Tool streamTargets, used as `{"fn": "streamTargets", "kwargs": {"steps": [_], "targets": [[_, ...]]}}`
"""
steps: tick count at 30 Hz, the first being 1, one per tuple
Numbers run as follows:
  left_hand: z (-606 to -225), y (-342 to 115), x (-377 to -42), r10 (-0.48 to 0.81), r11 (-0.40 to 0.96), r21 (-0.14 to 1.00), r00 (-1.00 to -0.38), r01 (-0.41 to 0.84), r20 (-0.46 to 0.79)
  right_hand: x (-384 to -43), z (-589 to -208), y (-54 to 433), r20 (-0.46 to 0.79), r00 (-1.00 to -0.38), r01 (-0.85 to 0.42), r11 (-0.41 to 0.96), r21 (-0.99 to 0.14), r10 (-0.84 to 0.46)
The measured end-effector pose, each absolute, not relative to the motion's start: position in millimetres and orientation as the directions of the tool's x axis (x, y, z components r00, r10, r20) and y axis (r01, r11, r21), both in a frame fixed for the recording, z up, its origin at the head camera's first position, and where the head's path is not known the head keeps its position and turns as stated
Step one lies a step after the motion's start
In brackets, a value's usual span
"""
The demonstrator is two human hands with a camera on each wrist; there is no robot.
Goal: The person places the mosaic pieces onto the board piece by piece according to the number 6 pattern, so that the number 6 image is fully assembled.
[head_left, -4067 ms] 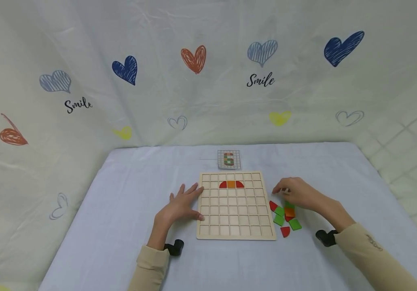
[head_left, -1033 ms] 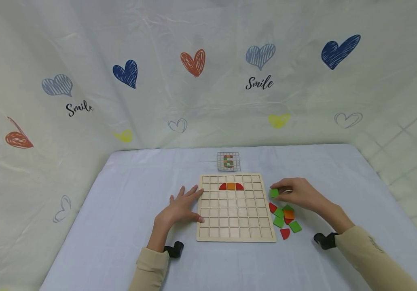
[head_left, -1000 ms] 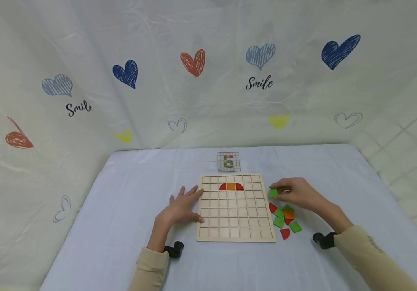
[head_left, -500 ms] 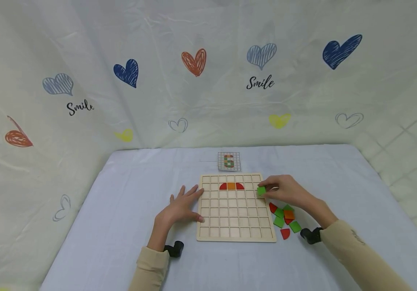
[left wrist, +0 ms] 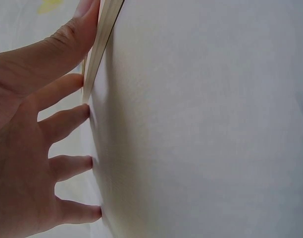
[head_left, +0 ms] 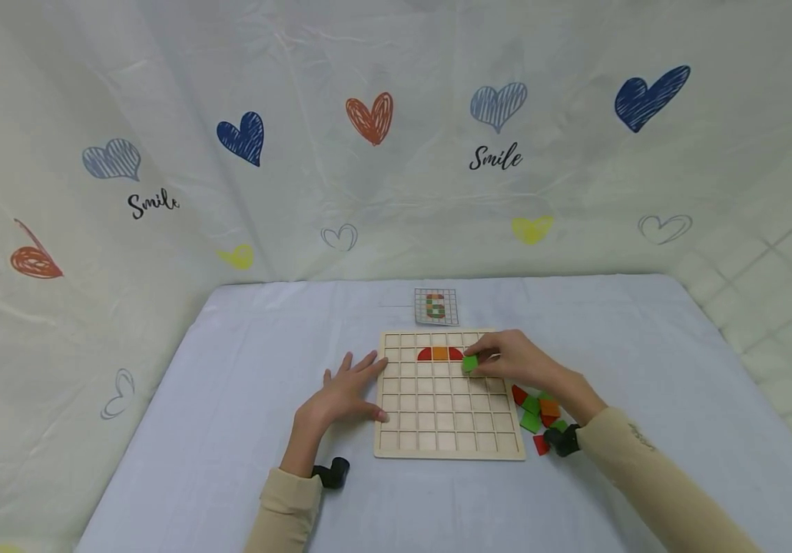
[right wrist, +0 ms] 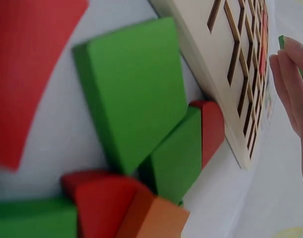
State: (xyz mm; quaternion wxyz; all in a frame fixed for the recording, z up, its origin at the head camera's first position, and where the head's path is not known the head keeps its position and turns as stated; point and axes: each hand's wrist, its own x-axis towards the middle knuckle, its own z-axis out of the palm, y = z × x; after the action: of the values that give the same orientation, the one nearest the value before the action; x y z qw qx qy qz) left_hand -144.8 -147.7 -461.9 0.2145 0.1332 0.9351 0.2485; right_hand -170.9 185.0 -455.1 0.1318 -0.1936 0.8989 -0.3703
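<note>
My right hand (head_left: 511, 359) pinches a green square tile (head_left: 469, 364) between thumb and fingers. It is over the wooden grid board (head_left: 433, 443), just right of and below the inlaid row. That row is an orange square (head_left: 440, 353) between two red quarter-round tiles (head_left: 425, 354). My left hand (head_left: 346, 395) lies with fingers spread at the board's left edge, thumb and index touching it. In the left wrist view the thumb (left wrist: 67, 42) rests against the board's pale side (left wrist: 103, 42). The right wrist view shows the right hand (right wrist: 296, 82) at its right edge, holding the tile.
Right of the board lie loose tiles: green squares (right wrist: 136, 89), red pieces (head_left: 541, 445) and an orange square (head_left: 549, 408), partly under the right wrist's black camera (head_left: 563, 440). Behind the board is a small gridded card (head_left: 436, 307) with a coloured figure. A white cloth (head_left: 271, 330) covers the table.
My right hand has picked up a green tile from beside the board and carried it left over the grid. The left hand stays in place.
</note>
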Motion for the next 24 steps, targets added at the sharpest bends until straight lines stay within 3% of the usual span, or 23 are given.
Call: {"fn": "streamTargets", "kwargs": {"steps": [17,24], "targets": [[-459.8,-147.1,-144.5,0.350,0.843,0.520,-0.873,0.136,-0.339,-185.9,-457.2,140.7,-0.074,-0.855,-0.299,0.604,-0.739,-0.514],[-459.6,-147.0,-145.0,0.364,0.838,0.524,-0.871,0.152,-0.330,-188.0,-458.4,127.8,-0.052,-0.852,-0.341,0.627,-0.700,-0.521]]}}
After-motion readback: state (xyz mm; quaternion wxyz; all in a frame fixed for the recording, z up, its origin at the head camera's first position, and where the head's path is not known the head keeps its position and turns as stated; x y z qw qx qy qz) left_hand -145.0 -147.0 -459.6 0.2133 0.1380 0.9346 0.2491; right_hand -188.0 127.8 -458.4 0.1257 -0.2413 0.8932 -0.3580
